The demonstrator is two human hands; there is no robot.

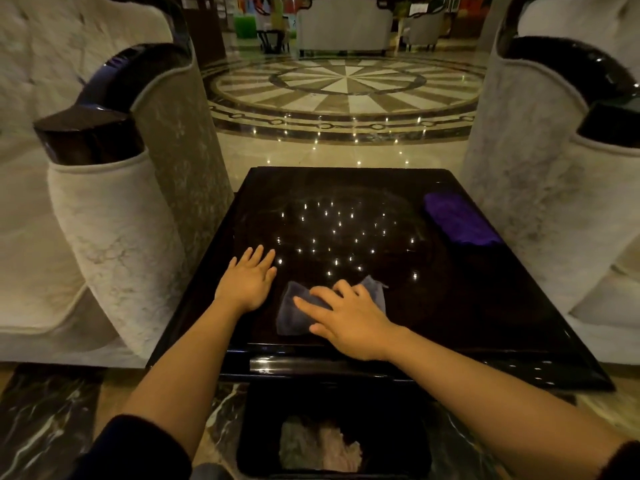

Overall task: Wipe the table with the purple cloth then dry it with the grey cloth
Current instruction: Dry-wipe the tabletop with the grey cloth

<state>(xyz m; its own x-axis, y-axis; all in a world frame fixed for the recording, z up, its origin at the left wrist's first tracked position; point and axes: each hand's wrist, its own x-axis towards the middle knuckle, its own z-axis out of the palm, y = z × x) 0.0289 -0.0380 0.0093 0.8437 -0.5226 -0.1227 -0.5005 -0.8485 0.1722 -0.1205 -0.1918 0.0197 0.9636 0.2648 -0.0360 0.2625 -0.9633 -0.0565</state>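
Observation:
A glossy black square table [485, 306] fills the middle of the head view. The grey cloth [294, 315] lies crumpled near the table's front edge. My right hand [349, 318] presses down on it, fingers spread over the fabric. My left hand [247, 278] rests flat on the bare tabletop just left of the cloth, fingers apart, holding nothing. The purple cloth [459, 218] lies folded at the table's far right edge, apart from both hands.
A pale upholstered armchair [114, 209] stands close on the left and another [554, 188] close on the right. Below the front edge a dark bin [259, 445] holds crumpled paper. Beyond the table spreads a polished patterned marble floor [346, 88].

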